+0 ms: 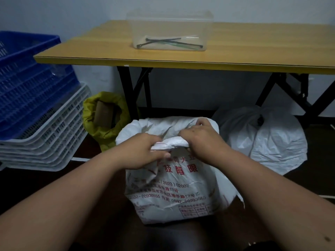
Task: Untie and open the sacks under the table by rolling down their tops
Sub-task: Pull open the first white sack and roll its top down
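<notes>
A white woven sack (178,194) with red print stands on the floor in front of me, its mouth open. My left hand (143,151) grips the near rim of the sack, and my right hand (201,137) grips the same rim a little to the right; the rim between them is folded over. A yellow-green sack (108,131) stands open at the left by the table leg, with brown items inside. At the right, a second white sack (272,142) sits under the table, its neck still tied with a dark tie (260,121).
The yellow-topped table (199,55) on black folding legs carries a clear plastic box (169,29) holding dark cable ties. Blue and white crates (36,109) are stacked at the left against the wall. The floor is dark.
</notes>
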